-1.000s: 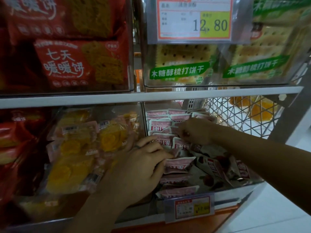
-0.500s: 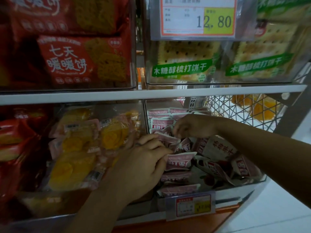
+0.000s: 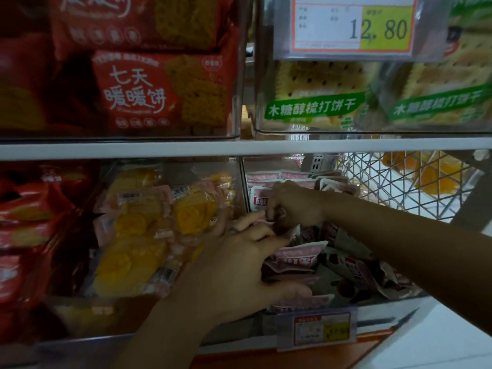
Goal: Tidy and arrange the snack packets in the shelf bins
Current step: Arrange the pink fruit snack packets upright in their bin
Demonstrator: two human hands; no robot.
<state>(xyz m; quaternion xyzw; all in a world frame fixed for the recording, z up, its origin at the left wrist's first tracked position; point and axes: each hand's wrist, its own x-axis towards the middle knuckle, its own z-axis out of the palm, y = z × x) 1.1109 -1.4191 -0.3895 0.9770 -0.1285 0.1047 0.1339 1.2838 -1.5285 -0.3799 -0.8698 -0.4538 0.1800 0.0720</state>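
Note:
Several small pink-and-white snack packets (image 3: 299,255) lie in a clear bin (image 3: 378,302) on the lower shelf, some stacked in a row at the back (image 3: 295,177), others loose and tilted at the right (image 3: 356,270). My left hand (image 3: 239,267), with a ring on one finger, rests on the front packets with its fingers spread over them. My right hand (image 3: 292,206) reaches in from the right and pinches a pink packet near the middle of the bin; most of that packet is hidden by the fingers.
The bin to the left holds yellow cake packets (image 3: 149,230); red packets (image 3: 24,230) sit further left. The upper shelf (image 3: 239,149) carries red biscuit packs (image 3: 149,94) and green-label cracker packs (image 3: 311,107). A wire basket (image 3: 386,182) stands at the right. Price tags (image 3: 319,330) hang on the bin fronts.
My right hand has shifted left and toward me, closing its fingers on a packet. My left hand has stayed on the front packets. The camera has tilted slightly.

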